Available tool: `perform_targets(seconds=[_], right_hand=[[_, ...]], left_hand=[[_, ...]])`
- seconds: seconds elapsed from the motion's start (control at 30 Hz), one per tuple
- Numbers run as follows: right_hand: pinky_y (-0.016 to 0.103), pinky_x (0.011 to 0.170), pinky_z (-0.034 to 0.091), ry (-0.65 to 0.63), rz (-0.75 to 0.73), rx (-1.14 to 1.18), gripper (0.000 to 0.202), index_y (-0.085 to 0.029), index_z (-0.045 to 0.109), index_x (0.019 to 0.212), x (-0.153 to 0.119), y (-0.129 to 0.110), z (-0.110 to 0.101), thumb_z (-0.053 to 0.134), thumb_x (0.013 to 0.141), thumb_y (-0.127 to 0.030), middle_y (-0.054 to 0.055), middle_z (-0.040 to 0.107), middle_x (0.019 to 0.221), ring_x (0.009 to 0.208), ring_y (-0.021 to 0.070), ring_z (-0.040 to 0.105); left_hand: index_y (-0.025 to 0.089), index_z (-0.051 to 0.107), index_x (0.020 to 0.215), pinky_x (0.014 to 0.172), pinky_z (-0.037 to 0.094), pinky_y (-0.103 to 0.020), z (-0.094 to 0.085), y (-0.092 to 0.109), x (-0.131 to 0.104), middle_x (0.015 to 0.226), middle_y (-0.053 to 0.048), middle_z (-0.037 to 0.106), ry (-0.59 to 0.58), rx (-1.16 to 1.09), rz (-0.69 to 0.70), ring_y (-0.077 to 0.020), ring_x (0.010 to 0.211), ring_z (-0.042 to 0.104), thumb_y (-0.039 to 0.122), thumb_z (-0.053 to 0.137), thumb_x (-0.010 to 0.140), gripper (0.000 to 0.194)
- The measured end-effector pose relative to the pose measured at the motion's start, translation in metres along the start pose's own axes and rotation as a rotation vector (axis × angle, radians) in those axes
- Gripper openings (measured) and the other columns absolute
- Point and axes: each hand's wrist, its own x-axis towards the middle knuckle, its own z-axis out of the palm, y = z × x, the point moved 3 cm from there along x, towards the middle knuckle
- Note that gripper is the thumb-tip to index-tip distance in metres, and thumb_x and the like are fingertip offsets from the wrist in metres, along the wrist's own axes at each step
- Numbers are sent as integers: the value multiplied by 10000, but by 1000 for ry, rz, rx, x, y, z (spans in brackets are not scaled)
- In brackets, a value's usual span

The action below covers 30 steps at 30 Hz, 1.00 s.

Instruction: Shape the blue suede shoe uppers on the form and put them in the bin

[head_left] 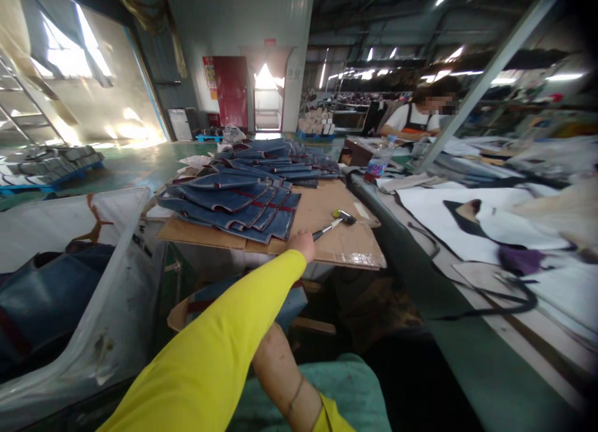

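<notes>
My left hand (303,244), at the end of a long yellow sleeve, is closed around the handle of a hammer (344,217). The hammer lies tilted over a flat sheet of cardboard (322,201), its head towards the far right. Beside it on the cardboard rests a layered stack of dark blue panels (233,201) with red bands. My right hand (275,357) passes beneath the left sleeve, which hides its fingers. Close to it, below the cardboard, is another blue piece with a red band (290,302).
On the left, a white-walled bin (116,257) contains blue material (56,282). A long table (467,295) on the right bears white sheets (490,217) and dark strips. A bottle (379,161) stands at its far end. Another person (413,117) is at work behind a slanted post (486,83).
</notes>
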Motion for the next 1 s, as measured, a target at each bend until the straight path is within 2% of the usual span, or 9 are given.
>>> perform_targets(seconds=[0.13,0.3,0.43,0.53,0.6,0.73,0.83,0.93,1.0], right_hand=[[325,981,444,-17,43,69,557,-151,396,1352,-12,5,-20,444,813,-20,83,544,1244,1131,184,472],[391,985,454,34,72,50,598,-112,381,1359,-32,13,-30,361,780,40,111,540,1234,1141,213,470],[416,977,462,70,85,72,570,-116,434,1318,-35,12,-27,357,774,37,125,528,1242,1158,223,460],[417,965,471,75,126,88,550,-130,446,1310,-33,11,-26,361,787,21,128,520,1245,1167,224,450],[417,964,471,69,135,94,539,-133,444,1311,-32,11,-27,363,798,10,128,518,1240,1161,223,451],[413,957,475,46,123,89,544,-129,439,1314,-31,11,-29,365,793,11,131,520,1226,1138,222,466],[417,960,471,55,125,75,545,-131,450,1301,-32,13,-30,364,783,14,130,519,1223,1127,222,473],[419,971,460,69,129,73,550,-135,452,1296,-32,14,-30,361,775,18,128,513,1224,1130,220,469],[413,973,457,70,130,77,546,-133,454,1291,-32,15,-29,362,774,19,126,510,1222,1128,219,465]], left_hand=[[115,596,1030,768,467,-283,-31,-21,-35,967,-115,637,-50,-76,-3,-214,901,611,314,511,849,282],[172,607,978,676,443,-221,-87,-86,-149,788,-8,612,-30,-222,57,-141,743,575,480,414,884,374],[181,580,1028,503,399,-190,-109,-134,-249,658,24,552,-40,-493,-230,-111,571,519,574,402,855,465],[192,538,1144,505,425,-194,-104,-152,-300,700,9,581,21,-597,-428,-120,587,540,602,361,855,532],[204,554,1136,610,475,-214,-93,-156,-318,786,-11,624,21,-589,-440,-142,694,586,593,375,851,515],[224,625,955,800,469,-242,-73,-155,-329,877,-5,664,-86,-456,-341,-172,844,610,529,398,864,392],[220,602,1056,752,492,-253,-77,-158,-337,872,-14,677,-26,-449,-367,-181,806,623,524,351,882,431],[211,568,1158,799,499,-279,-79,-165,-346,943,-41,688,57,-425,-407,-215,909,625,544,369,865,486],[225,609,1092,849,483,-279,-73,-167,-349,994,-37,689,9,-379,-389,-223,967,616,542,405,846,450]])
